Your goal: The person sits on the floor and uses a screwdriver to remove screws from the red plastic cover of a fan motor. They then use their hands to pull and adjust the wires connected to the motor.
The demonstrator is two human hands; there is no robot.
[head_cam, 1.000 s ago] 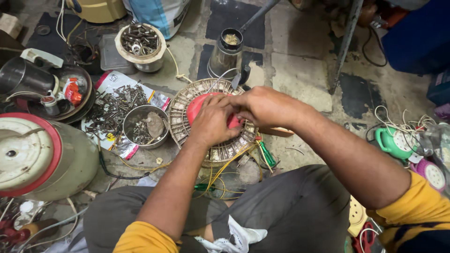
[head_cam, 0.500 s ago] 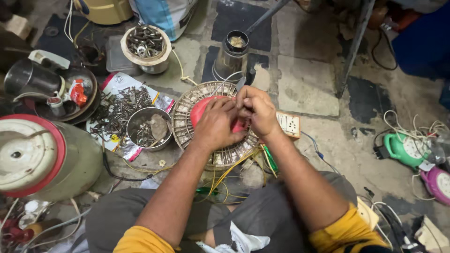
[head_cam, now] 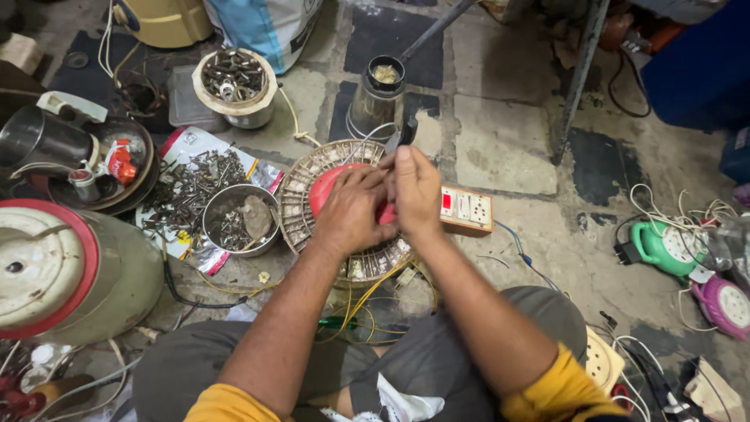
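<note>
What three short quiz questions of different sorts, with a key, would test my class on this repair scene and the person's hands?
1. True or false: both hands rest on the round wire-grille appliance with a red centre.
2. What does the small steel bowl hold?
A water
B screws and metal bits
C coins
3. Name the small thing just right of the right hand.

Key:
1. True; the left hand is there too.
2. B
3. An orange switch-and-socket board.
</note>
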